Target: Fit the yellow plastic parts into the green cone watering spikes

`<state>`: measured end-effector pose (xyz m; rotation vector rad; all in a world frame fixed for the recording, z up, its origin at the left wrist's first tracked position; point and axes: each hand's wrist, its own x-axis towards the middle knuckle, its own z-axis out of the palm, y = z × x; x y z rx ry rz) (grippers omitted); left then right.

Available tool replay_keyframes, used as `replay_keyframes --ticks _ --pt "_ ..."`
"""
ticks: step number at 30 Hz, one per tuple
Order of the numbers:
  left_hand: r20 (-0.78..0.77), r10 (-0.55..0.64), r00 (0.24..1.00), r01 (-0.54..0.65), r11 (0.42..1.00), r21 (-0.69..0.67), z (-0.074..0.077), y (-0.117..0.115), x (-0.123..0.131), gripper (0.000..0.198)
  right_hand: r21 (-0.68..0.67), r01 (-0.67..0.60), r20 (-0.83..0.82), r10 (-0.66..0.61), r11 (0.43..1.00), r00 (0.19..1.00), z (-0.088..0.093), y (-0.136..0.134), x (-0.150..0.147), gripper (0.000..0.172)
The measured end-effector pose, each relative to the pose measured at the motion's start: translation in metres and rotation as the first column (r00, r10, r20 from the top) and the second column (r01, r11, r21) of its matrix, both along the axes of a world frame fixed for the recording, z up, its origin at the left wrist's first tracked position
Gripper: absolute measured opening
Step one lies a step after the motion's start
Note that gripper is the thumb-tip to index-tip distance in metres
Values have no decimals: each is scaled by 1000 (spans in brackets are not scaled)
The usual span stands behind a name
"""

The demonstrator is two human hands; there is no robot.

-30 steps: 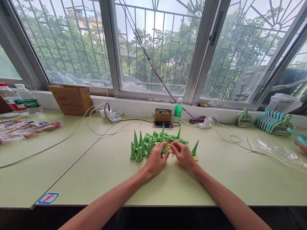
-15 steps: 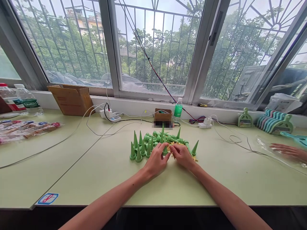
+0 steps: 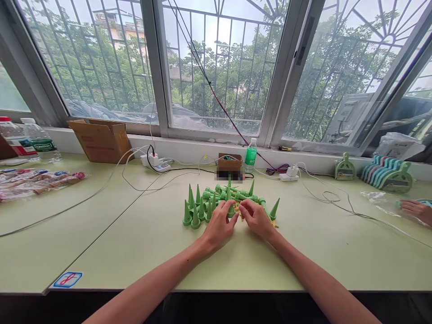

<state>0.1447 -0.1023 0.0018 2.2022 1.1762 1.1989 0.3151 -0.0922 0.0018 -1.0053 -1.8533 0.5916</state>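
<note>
My left hand (image 3: 218, 224) curls its thumb and forefinger around a green plastic cone spike (image 3: 231, 209), partly hidden by the fingers. Close beside it, my right hand (image 3: 255, 218) is closed in a pinch; whatever sits between its fingertips is too small to make out. Small yellow pieces (image 3: 237, 209) lie in a heap behind and between the hands. Several green spikes (image 3: 195, 218) stand point-up to the left. Behind the hands lies a pile of green threaded parts (image 3: 220, 192), and another spike (image 3: 274, 209) leans at the right.
A small brown box (image 3: 229, 163) and a green-labelled bottle (image 3: 251, 154) stand at the back. Power strips (image 3: 288, 173) and cables run along the table (image 3: 135, 252). To the right are small dustpans (image 3: 388, 173) and another person's hand (image 3: 416, 210). A cardboard box (image 3: 101, 140) stands left.
My right hand's fingertips have shifted slightly, while my left hand stays almost in place. The other person's hand at the right has moved further right.
</note>
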Motion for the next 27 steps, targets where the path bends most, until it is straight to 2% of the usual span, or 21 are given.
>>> replay_keyframes --ticks 3,11,16,18,23,27 --pt "-3 -7 1000 7 1000 -10 0 0 0 28 11 -3 26 3 1000 1000 -2 1 0 26" --pt "-17 -53 998 52 998 -19 -3 -1 0 29 -3 44 62 -44 999 997 -9 7 1 49" --pt "-11 -58 998 58 998 -13 -3 0 0 29 -16 88 51 -88 996 995 -7 5 -1 54" --pt "-4 -44 999 44 999 -9 -2 0 0 29 -32 93 35 -92 995 995 -4 4 -1 51" --pt "-1 -3 1000 3 1000 -11 0 -1 1 28 -43 39 3 -39 998 999 -2 1 -1 26" --pt "-5 5 1000 -5 1000 -12 -1 0 1 28 -29 -5 31 6 1000 999 -3 1 0 20"
